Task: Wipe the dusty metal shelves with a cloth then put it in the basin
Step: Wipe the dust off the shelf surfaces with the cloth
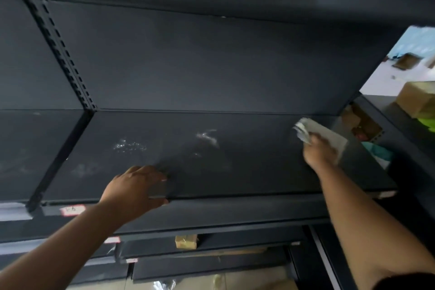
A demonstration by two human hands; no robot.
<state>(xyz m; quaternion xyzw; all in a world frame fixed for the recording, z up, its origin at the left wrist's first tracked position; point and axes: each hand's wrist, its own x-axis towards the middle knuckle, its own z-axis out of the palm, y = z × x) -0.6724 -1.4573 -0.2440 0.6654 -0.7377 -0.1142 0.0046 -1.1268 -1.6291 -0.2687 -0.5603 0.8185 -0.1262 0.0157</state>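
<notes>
Two hands meet the metal shelf (pixel 235 167); the left hand (pixel 134 188) clasps its front edge, fingers above, thumb below; the right hand (pixel 320 152) clamps its fingers on a grey cloth (pixel 332 133) near the shelf's right end.

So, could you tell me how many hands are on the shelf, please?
2. The left hand holds the front edge of the shelf; the right hand holds the cloth on its right end.

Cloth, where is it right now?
In the head view, the cloth lies at the right end of the dark shelf, held down by the right hand, close to the back panel.
</notes>
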